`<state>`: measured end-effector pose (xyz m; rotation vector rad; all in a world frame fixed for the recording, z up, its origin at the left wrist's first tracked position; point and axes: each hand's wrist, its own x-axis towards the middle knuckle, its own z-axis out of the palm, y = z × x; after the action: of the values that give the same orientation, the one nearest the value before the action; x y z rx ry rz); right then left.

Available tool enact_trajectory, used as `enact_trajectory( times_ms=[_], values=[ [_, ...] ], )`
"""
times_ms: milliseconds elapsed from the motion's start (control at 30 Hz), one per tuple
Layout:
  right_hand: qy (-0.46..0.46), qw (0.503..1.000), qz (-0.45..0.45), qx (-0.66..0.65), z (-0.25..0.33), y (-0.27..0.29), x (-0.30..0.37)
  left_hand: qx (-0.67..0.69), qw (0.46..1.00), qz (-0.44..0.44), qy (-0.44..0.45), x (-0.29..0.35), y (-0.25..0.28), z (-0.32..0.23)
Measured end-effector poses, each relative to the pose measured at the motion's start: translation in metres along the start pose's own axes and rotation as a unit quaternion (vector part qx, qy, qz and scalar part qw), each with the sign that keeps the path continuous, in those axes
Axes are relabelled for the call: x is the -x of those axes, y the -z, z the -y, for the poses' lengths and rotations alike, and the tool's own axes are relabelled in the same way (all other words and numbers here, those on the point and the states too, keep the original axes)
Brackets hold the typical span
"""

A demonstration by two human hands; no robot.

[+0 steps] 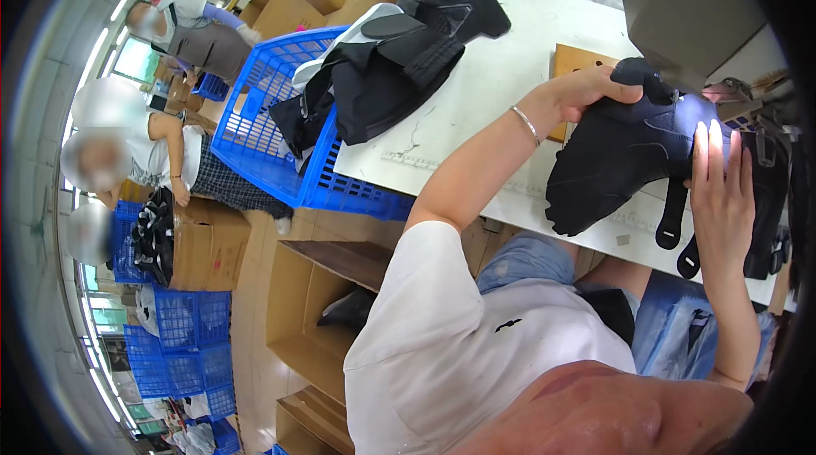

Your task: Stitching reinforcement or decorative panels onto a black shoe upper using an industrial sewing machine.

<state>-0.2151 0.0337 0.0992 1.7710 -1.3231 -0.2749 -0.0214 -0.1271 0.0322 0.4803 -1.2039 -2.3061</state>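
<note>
A black fabric piece [603,162] with a scalloped edge lies under the grey machine head [680,4] on the white table. Dark straps with slotted ends [671,221] hang off it toward the table's front edge. My left hand [595,91] grips its far left part, thumb on top and the other fingers partly hidden. Flat on its right part, under a bright spot of light, rests my right hand [721,183] with fingers stretched out. Beneath my left wrist, a wooden-coloured plate [571,59] shows on the tabletop.
More black pieces [395,72] are heaped on the table's left end [476,106], partly over a blue crate [272,115]. Open cardboard boxes [297,319] stand on the floor at my left. Other people [204,38] are farther left, beside stacked blue crates [183,353].
</note>
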Motion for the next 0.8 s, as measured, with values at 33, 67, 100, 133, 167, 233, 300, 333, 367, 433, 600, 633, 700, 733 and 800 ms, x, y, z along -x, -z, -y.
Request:
enact_trajectory(
  times_ms=[33, 67, 100, 133, 167, 233, 300, 333, 367, 433, 600, 633, 700, 733, 800],
  values=[
    [-0.004, 1.0, -0.01, -0.001, 0.0, 0.001, 0.0, 0.002, 1.0, -0.004, 0.01, 0.001, -0.002, 0.0],
    [-0.007, 1.0, -0.02, -0.001, 0.0, 0.001, -0.001, -0.005, 1.0, -0.012, 0.003, 0.002, -0.003, -0.001],
    [-0.007, 1.0, -0.018, -0.001, 0.001, 0.002, -0.001, -0.017, 0.999, -0.03, 0.005, 0.002, -0.005, -0.001],
    [-0.005, 1.0, -0.014, -0.002, 0.001, 0.002, -0.001, -0.009, 1.0, -0.018, -0.003, 0.003, -0.005, -0.001],
    [-0.004, 1.0, -0.011, -0.003, 0.0, 0.003, -0.001, -0.018, 0.999, -0.044, 0.013, 0.005, -0.005, -0.001],
    [-0.004, 1.0, -0.014, -0.002, 0.0, 0.003, -0.001, -0.033, 0.997, -0.065, 0.028, 0.011, 0.001, 0.003],
    [-0.006, 1.0, -0.014, -0.003, 0.0, 0.003, 0.0, 0.088, 0.988, -0.08, -0.102, 0.028, 0.017, 0.015],
    [-0.007, 1.0, -0.021, -0.001, 0.0, 0.003, 0.0, 0.116, 0.967, -0.164, -0.157, 0.035, 0.028, 0.022],
    [-0.005, 1.0, -0.027, 0.005, 0.0, 0.003, -0.001, 0.144, 0.936, -0.229, -0.224, 0.045, 0.041, 0.031],
    [-0.002, 1.0, -0.021, 0.001, 0.0, 0.003, -0.001, 0.226, 0.866, -0.364, -0.259, 0.062, 0.077, 0.037],
    [-0.004, 1.0, -0.018, 0.001, 0.0, 0.004, -0.001, 0.203, 0.718, -0.552, -0.373, 0.088, 0.145, 0.03],
    [-0.006, 1.0, -0.016, -0.001, 0.0, 0.004, -0.001, 0.18, 0.699, -0.592, -0.359, 0.088, 0.15, 0.028],
    [-0.004, 1.0, -0.01, 0.004, 0.0, 0.004, -0.001, 0.137, 0.692, -0.621, -0.341, 0.085, 0.151, 0.024],
    [-0.003, 1.0, -0.015, 0.006, 0.0, 0.004, -0.002, 0.025, 0.669, -0.657, -0.346, 0.083, 0.15, 0.019],
    [-0.005, 1.0, -0.01, 0.001, 0.0, 0.005, -0.002, -0.173, 0.579, -0.706, -0.369, 0.079, 0.145, 0.013]
  ],
)
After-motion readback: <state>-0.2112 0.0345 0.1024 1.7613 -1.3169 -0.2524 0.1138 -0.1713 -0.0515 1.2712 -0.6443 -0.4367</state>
